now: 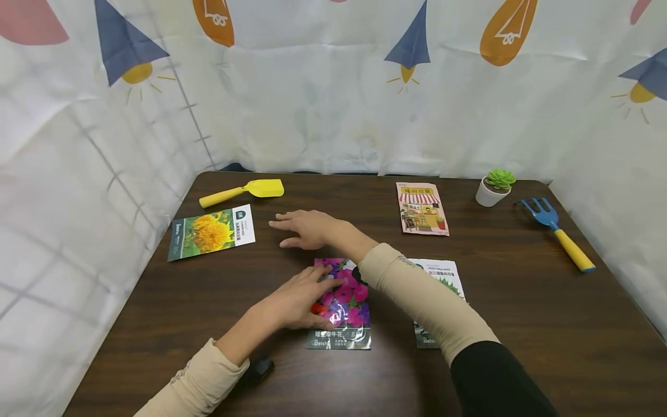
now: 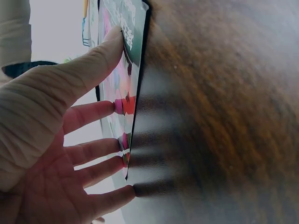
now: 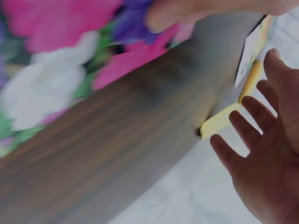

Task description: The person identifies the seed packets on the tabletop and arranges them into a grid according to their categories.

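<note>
My left hand (image 1: 302,298) rests its spread fingers and thumb on a seed packet (image 1: 354,310) printed with pink and purple flowers, which lies near the table's middle. In the left wrist view the thumb (image 2: 105,49) lies along the packet's dark label end (image 2: 135,32). Farther back, my right hand (image 1: 312,229) hovers with outstretched fingers and holds nothing; its forearm crosses above part of the pink-flower packet. To the left of that hand lies a seed packet with a yellow flower (image 1: 213,231). Behind it is a yellow toy shovel (image 1: 266,188), also visible past the right fingers as a yellow blade (image 3: 219,122).
Under the right sleeve, a white-and-green seed packet (image 1: 443,272) is partly hidden. A pink packet with a shop drawing (image 1: 423,209) lies at the back. A potted succulent (image 1: 490,194) and a blue hand fork (image 1: 547,217) are at the right. A printed curtain (image 1: 333,116) hangs behind.
</note>
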Tool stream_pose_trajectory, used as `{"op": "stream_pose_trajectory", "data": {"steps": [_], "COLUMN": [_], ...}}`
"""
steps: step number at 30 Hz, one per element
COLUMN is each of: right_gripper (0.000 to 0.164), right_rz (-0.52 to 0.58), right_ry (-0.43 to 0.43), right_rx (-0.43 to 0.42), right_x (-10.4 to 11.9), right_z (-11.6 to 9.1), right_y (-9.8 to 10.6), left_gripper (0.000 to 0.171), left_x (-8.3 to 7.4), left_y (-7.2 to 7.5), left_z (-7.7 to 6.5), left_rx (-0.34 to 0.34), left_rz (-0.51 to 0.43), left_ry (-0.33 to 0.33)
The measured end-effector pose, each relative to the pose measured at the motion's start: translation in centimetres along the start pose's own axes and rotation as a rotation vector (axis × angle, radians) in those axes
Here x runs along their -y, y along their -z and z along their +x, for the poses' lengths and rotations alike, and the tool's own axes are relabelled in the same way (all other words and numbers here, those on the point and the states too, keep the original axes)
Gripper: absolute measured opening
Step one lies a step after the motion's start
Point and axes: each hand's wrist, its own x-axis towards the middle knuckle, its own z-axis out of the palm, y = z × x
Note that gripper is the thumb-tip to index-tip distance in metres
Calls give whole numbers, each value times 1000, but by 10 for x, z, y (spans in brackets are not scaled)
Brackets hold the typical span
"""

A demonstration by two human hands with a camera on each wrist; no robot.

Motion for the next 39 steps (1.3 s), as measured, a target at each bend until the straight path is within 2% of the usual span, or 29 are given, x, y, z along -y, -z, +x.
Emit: {"op": "stream_pose_trajectory", "data": {"steps": [8, 13, 18, 24, 29, 33, 39], "right_gripper": [73, 71, 71, 72, 75, 78, 77], "right_rz": [-51, -72, -57, -49, -71, -35, -49], "right_ry": [12, 20, 28, 4, -10, -28, -106], "right_rx": [90, 151, 205, 225, 230, 226, 207], "right_x": [23, 33, 36, 35, 36, 32, 1], "right_z": [27, 38, 45, 51, 49, 41, 17], "right_y": [4, 1, -4, -7, -6, -2, -2], "left_gripper": [81, 80, 81, 83, 83, 82, 83], "left_x": [-1, -2, -3, -3, -2, -2, -2], "left_y": [-2, -2, -2, -1, -2, -1, 0], "left_z": [2, 1, 2, 2, 1, 1, 3], "left_rx": [-8, -25, -27, -14, -15, -16, 8], "left_rz": [7, 16, 27, 13, 24, 23, -14], "left_ry": [-12, -28, -32, -22, -24, -22, 0]}}
